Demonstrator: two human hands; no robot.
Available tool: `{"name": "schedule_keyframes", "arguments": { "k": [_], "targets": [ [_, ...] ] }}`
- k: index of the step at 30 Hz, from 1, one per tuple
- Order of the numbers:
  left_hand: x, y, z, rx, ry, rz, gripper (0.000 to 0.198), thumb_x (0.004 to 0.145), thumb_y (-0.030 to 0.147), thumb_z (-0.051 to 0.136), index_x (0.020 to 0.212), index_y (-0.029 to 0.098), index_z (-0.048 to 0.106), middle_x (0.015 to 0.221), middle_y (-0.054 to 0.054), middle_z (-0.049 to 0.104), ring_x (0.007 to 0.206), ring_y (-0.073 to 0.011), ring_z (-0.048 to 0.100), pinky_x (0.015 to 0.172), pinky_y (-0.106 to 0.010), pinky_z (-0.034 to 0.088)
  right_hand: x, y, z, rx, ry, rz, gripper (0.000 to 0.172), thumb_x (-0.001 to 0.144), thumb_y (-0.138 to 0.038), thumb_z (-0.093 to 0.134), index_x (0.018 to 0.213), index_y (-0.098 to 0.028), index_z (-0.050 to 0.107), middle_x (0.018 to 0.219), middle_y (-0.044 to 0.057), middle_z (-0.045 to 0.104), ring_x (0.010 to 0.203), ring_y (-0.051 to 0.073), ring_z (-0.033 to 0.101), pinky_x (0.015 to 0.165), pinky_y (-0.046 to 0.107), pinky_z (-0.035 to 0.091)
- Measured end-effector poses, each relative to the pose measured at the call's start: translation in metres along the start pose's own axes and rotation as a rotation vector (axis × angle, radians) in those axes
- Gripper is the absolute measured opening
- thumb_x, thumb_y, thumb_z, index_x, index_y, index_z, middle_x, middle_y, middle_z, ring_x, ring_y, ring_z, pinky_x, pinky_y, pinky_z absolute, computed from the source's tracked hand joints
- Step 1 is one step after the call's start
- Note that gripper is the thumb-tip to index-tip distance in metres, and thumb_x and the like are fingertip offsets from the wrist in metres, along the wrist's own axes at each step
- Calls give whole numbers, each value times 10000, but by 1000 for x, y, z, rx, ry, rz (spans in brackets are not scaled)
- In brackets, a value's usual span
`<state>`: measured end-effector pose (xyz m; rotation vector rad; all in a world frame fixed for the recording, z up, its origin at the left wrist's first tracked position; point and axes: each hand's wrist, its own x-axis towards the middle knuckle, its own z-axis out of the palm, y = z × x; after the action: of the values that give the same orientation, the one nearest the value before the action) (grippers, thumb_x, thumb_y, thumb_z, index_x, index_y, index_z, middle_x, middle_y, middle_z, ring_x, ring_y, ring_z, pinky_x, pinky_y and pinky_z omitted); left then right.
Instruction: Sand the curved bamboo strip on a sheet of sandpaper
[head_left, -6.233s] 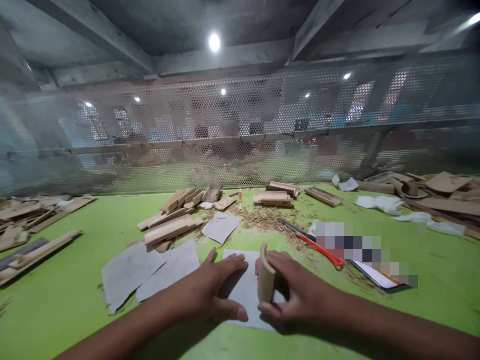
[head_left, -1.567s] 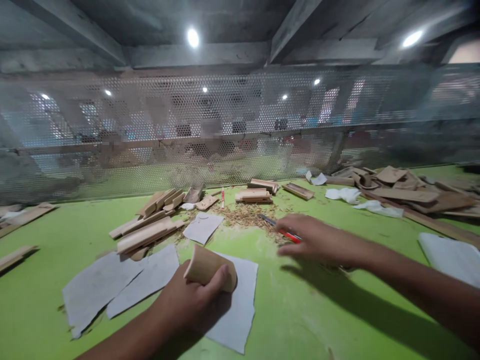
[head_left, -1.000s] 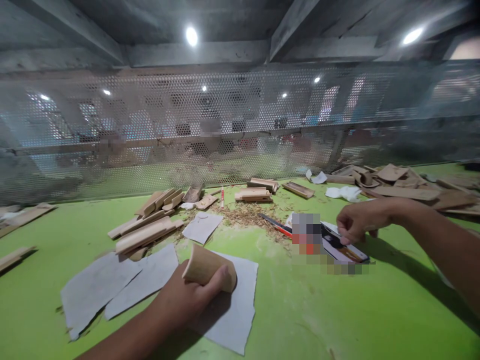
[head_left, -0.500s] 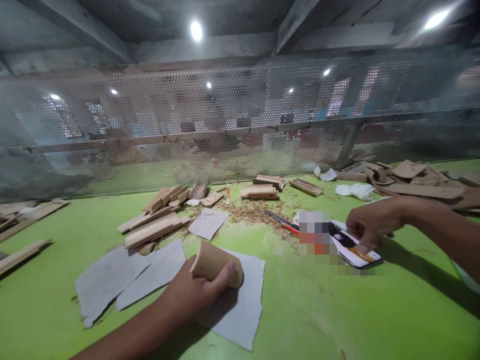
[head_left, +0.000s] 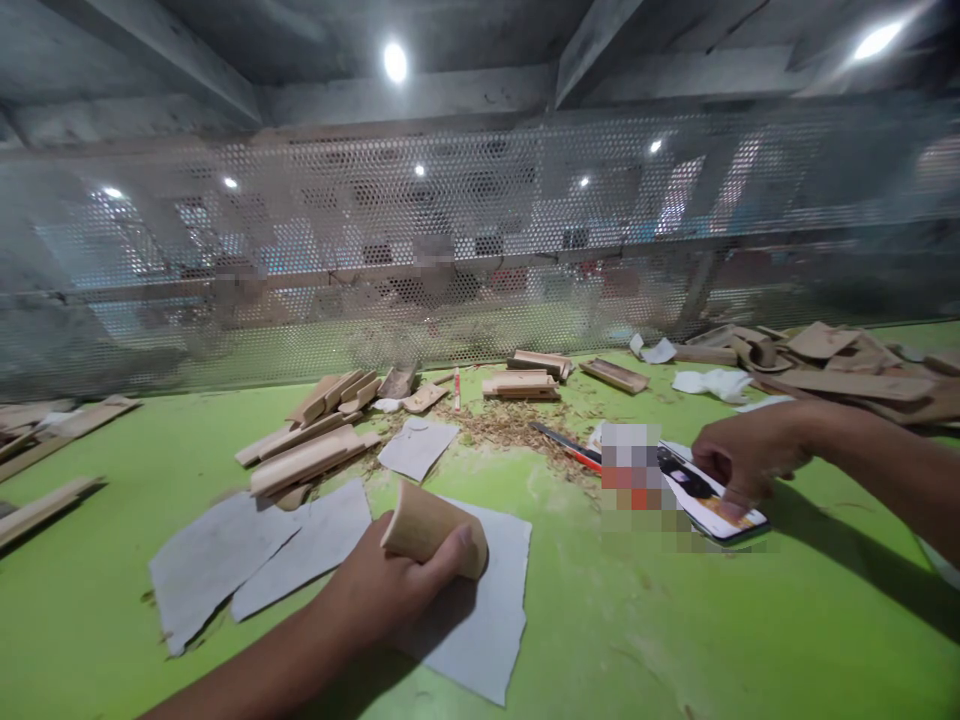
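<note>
My left hand [head_left: 409,575] is closed around a short curved piece of bamboo [head_left: 424,525], with the thumb along its right side. Under that hand a sheet of white paper [head_left: 499,600] lies on the green table. My right hand [head_left: 739,460] is at a smartphone [head_left: 701,500] lying on the table with its screen lit. Its fingers are curled in, and the thumb reaches down to the screen, which shows a picture. The phone's left side borders a blurred-out patch.
Torn paper [head_left: 225,550] lies left of my left hand. Beyond are stacked bamboo pieces [head_left: 307,460], wood shavings [head_left: 502,425] and a knife-like tool [head_left: 566,443] with a red part. More bamboo [head_left: 847,370] is heaped at the right. A perforated metal screen [head_left: 450,250] stands behind the table.
My right thumb has shifted slightly down and right on the phone, and the picture on its screen has changed a little. My left hand and the bamboo piece stay in place.
</note>
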<state>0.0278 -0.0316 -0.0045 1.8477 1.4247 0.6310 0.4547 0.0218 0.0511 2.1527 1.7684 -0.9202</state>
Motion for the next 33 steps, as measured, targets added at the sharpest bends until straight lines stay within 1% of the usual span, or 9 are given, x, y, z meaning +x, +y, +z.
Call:
{"name": "schedule_keyframes", "arguments": {
  "k": [6, 12, 15, 17, 21, 24, 28, 31, 33],
  "targets": [
    [-1, 3, 0, 2, 7, 6, 356, 884, 554, 576, 842, 213, 668, 781, -35, 772, 714, -243, 726, 625, -284, 531, -8, -6, -4, -45, 38, 3, 161, 718, -65, 842, 655, -150, 720, 591, 11, 669, 512, 126, 563, 543, 262, 316],
    [-1, 2, 1, -14, 20, -31, 370, 863, 573, 607, 894, 213, 688, 839, -53, 792, 759, -258, 737, 635, -278, 540, -25, -34, -9, -136, 254, -88, 421, 921, -439, 706, 603, -187, 591, 613, 66, 633, 562, 182, 556, 568, 315, 322],
    [-1, 3, 1, -7, 26, -40, 391, 871, 592, 611, 903, 213, 703, 868, -60, 799, 787, -268, 738, 653, -284, 547, -32, -78, 25, -152, 405, -261, 423, 925, -617, 627, 795, -214, 619, 809, 68, 678, 716, 227, 598, 615, 318, 356],
    [-2, 5, 0, 16, 26, -27, 403, 899, 600, 585, 903, 217, 711, 873, -60, 800, 790, -270, 733, 665, -292, 549, -36, -112, 61, -40, 409, -504, 407, 903, -618, 650, 986, -219, 649, 947, 85, 711, 807, 256, 644, 677, 336, 428],
    [-4, 9, -2, 51, 23, 37, 433, 957, 604, 514, 873, 223, 702, 848, -66, 784, 774, -262, 719, 740, -307, 554, -45, -168, 123, 36, 280, -749, 776, 729, -565, 851, 1337, -193, 545, 1278, 165, 633, 1068, 359, 637, 843, 426, 488],
    [-4, 8, -4, 27, -27, 85, 455, 991, 601, 474, 906, 219, 707, 865, -65, 781, 790, -255, 718, 739, -292, 552, -44, -190, 143, 62, 285, -840, 574, 791, -443, 797, 1241, -168, 571, 1199, 143, 623, 999, 324, 637, 819, 431, 506],
    [-3, 7, -11, 83, -113, 212, 457, 1045, 547, 423, 912, 222, 716, 866, -77, 766, 779, -254, 700, 751, -304, 551, -33, -198, 146, 104, 329, -909, 400, 780, -196, 721, 1153, -163, 583, 1110, 104, 623, 964, 275, 616, 834, 399, 497],
    [-1, 14, -22, 121, -281, 379, 363, 1016, 534, 537, 1053, 231, 735, 1077, -76, 758, 960, -286, 693, 898, -337, 534, -28, -193, 140, 177, 352, -896, 315, 807, -239, 747, 1079, -176, 601, 1086, 86, 602, 958, 262, 595, 822, 385, 477],
    [0, 19, -28, 69, -401, 449, 441, 970, 599, 638, 1242, 257, 691, 1228, -62, 721, 1066, -299, 673, 965, -354, 517, -31, -188, 134, 249, 353, -860, 335, 807, -326, 801, 1044, -179, 614, 1079, 79, 581, 950, 254, 579, 795, 366, 466]
  ]
}}
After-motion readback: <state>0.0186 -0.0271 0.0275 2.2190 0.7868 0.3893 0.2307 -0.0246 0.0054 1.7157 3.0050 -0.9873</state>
